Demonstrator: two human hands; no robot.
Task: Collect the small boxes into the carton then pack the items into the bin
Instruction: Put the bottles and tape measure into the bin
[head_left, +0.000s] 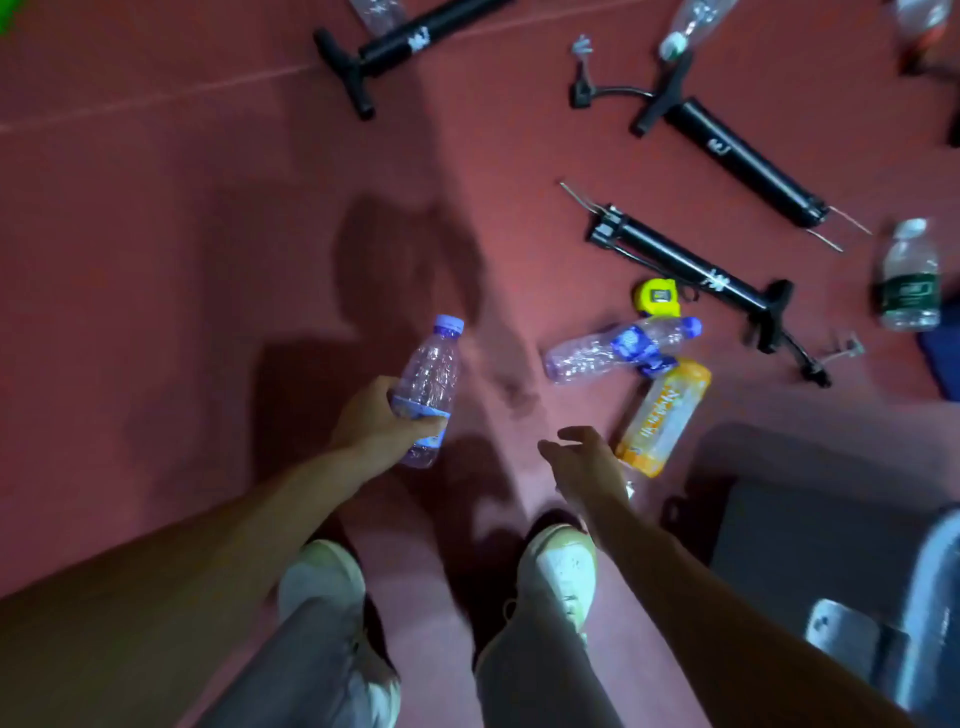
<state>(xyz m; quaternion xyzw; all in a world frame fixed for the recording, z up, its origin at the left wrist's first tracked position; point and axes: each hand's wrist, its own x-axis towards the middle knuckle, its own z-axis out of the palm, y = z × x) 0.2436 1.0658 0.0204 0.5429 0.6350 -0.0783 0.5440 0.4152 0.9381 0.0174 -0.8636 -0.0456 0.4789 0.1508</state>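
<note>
Your left hand (376, 415) grips a purple-capped bottle (428, 389) off the red floor (182, 260), ready for packing; your right hand (584, 460), fingers spread and empty, reaches toward the orange packet (662, 415) right of that bottle. No bin is clearly visible.

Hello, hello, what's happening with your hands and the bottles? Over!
Left hand grip shut on clear plastic bottle with purple cap. Right hand open, near orange-labelled bottle lying on red floor. Nothing in the way.
</note>
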